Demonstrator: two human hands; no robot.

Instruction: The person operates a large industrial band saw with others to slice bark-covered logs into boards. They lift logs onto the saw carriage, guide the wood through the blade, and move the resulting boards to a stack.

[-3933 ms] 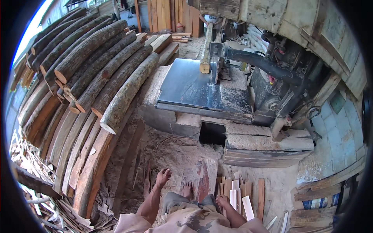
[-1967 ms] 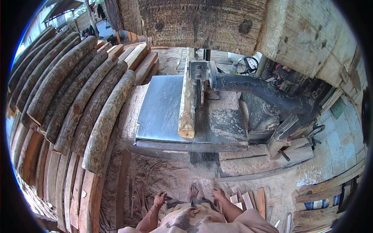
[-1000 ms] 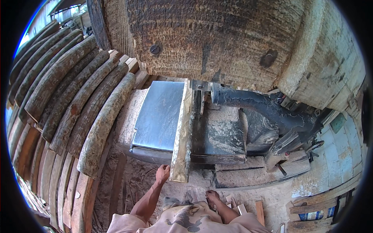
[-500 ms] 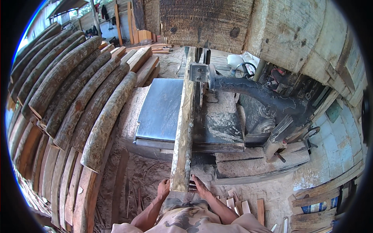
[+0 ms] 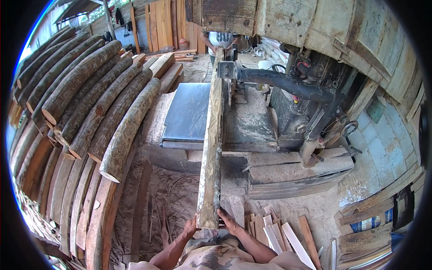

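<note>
A long rough-sawn timber [image 5: 209, 180] with bark along its edges runs away from me over the saw's metal table [image 5: 186, 112]. My left hand [image 5: 191, 225] grips its near end at the left corner, some fingers hidden underneath. On the opposite side my right hand [image 5: 228, 220] is closed against the right edge, its fingertips partly hidden. The timber passes beside a dark metal guide block [image 5: 227, 69] on a curved black arm [image 5: 288, 83]. Beyond the machine another person [image 5: 220, 41] stands at the timber's far end, their hands close to it.
Curved bark-covered logs [image 5: 128, 130] are stacked on the left above sawn boards [image 5: 96, 216]. Sawdust-covered beams [image 5: 299, 175] lie right of the timber. Thin offcuts [image 5: 279, 234] lie on the floor at my right. A wooden housing [image 5: 270, 20] overhangs the machine.
The timber's near end sits farther from the saw table, toward me. My right hand has closed in against its edge. The view has tilted up, and the other person now shows.
</note>
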